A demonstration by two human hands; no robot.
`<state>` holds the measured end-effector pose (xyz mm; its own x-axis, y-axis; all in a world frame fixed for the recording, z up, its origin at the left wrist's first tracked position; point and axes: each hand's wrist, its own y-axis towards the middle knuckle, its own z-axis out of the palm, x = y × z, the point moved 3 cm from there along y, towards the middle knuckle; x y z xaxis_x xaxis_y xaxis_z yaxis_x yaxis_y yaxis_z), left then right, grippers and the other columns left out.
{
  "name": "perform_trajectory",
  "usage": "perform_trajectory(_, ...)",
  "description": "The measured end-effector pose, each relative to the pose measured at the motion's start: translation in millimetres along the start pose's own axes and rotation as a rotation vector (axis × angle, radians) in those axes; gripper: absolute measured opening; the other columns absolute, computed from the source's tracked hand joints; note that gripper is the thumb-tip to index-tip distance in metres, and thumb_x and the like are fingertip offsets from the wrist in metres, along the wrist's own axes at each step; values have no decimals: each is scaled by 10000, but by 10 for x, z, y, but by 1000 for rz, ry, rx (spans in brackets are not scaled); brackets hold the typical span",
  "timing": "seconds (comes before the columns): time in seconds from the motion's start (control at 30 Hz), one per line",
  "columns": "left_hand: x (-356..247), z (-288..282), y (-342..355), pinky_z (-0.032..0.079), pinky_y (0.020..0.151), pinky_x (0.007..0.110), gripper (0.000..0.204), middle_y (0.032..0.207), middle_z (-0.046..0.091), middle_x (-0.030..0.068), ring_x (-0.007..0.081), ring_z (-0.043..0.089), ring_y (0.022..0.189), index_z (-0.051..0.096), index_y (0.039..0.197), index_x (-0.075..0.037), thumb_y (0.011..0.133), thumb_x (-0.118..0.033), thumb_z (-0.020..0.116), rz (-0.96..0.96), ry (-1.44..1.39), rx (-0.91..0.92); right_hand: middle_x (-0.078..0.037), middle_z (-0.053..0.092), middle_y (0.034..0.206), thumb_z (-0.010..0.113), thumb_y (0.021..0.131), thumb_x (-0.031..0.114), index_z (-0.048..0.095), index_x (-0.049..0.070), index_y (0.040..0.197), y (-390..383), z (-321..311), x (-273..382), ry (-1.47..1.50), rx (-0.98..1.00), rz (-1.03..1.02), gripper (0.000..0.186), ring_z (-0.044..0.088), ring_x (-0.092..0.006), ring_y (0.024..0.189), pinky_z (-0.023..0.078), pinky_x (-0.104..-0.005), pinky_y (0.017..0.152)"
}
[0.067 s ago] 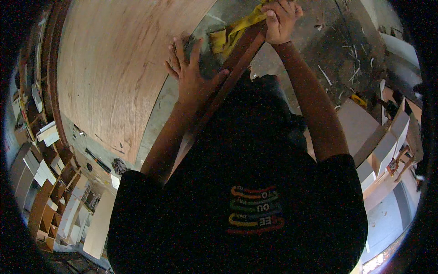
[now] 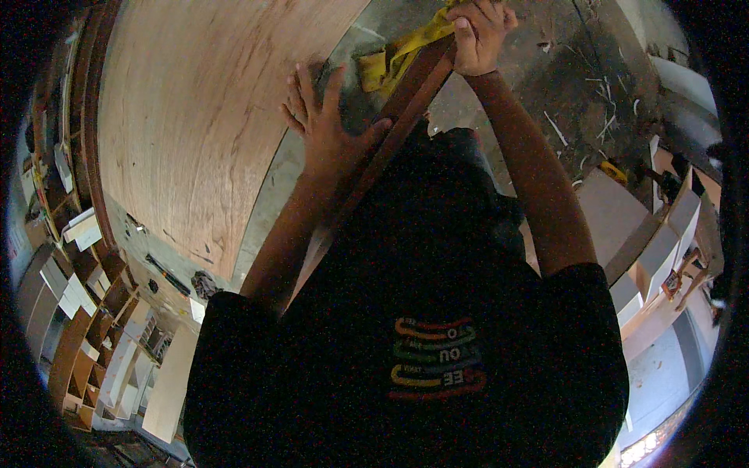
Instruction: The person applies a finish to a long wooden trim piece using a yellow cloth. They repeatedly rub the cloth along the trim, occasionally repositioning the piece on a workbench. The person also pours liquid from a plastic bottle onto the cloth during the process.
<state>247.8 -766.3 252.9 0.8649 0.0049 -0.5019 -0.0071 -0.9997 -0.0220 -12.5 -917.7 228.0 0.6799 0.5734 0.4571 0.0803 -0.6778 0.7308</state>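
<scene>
A long brown wooden board [image 2: 421, 87] slants from beside my body toward the top of the view, with one narrow edge facing up. My left hand [image 2: 326, 132] is open, its fingers spread apart and its thumb lying against the board. At the board's far end my right hand [image 2: 477, 39] is closed with curled fingers, touching the wood. What lies inside that fist is hidden. A crumpled yellow cloth or strip [image 2: 390, 66] lies beside the far end, partly behind the right hand.
A large pale plywood sheet [image 2: 195, 117] fills the left side. Scraps and thin strips [image 2: 555, 129] litter the concrete floor [image 2: 530, 86] at the right. White panels and box-like pieces [image 2: 663, 242] stand at the far right. Brown shelf units [image 2: 86, 359] stand at the lower left.
</scene>
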Motion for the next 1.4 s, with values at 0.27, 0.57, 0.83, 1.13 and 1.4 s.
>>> perform_trajectory(0.27,-189,116,235,-42,1179,732,1015,1704,57,251,491,-2,1565,419,1570,-227,740,-671,799,62,-10,-32,-60,623,880,543,933,381,729,141,887,4,34,-31,16,15,-5,307,577,-297,950,291,-482,1007)
perform_trajectory(0.57,-411,246,635,4,1158,760,1027,1687,86,288,518,40,1551,407,1572,-218,753,-742,737,104,-46,-122,-61,629,916,567,887,394,734,141,913,3,2,-8,-1,50,18,304,574,-303,964,294,-492,1001)
perform_trajectory(0.83,-621,365,943,-35,1168,736,1043,1695,65,283,475,9,1568,352,1595,-203,766,-690,756,112,-82,-194,-94,629,977,597,866,385,732,133,925,24,-33,20,55,50,53,292,563,-321,1010,290,-508,1012)
perform_trajectory(1.13,-847,406,1212,-60,1170,735,1070,1703,45,272,438,-12,1583,302,1610,-201,754,-607,800,100,34,-205,-92,542,892,560,835,374,679,118,857,130,-139,162,78,64,73,283,516,-342,955,283,-502,966)
perform_trajectory(1.4,-866,564,1426,-5,1183,728,996,1711,79,223,456,26,1573,291,1619,-235,811,-560,773,107,-56,-237,-111,577,988,611,821,311,657,112,902,279,-252,244,28,296,118,219,531,-329,1040,308,-525,998)
